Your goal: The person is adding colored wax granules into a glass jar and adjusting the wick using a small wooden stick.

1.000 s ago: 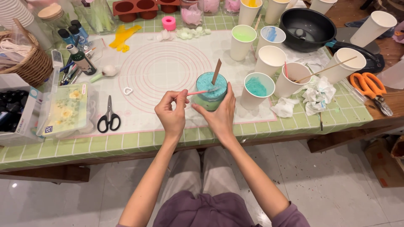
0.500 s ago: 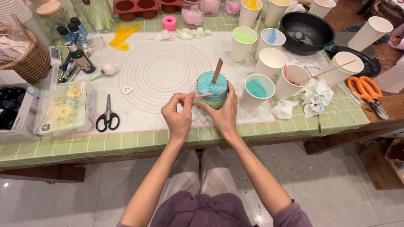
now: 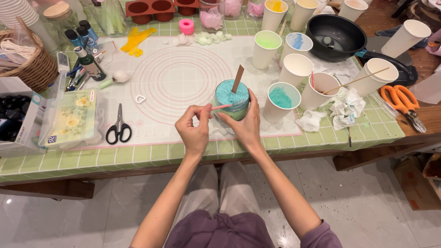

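A clear glass jar [image 3: 232,98] filled with fluffy teal material stands on the white silicone mat [image 3: 179,73], with a flat wooden wick [image 3: 238,79] sticking up from it. My right hand [image 3: 245,125] wraps around the jar's near right side. My left hand [image 3: 193,131] pinches a thin pink stick [image 3: 221,107] whose tip touches the jar's front wall.
Black scissors [image 3: 119,126] and a clear floral box [image 3: 71,118] lie left. Several paper cups, one holding teal material [image 3: 281,102], stand right beside crumpled tissues [image 3: 342,108], orange scissors [image 3: 404,103] and a black pan [image 3: 335,32]. A wicker basket [image 3: 27,64] and bottles sit far left.
Both hands and the jar stay nearly still; the pink stick remains at the jar's front wall. The camera view has shifted slightly.
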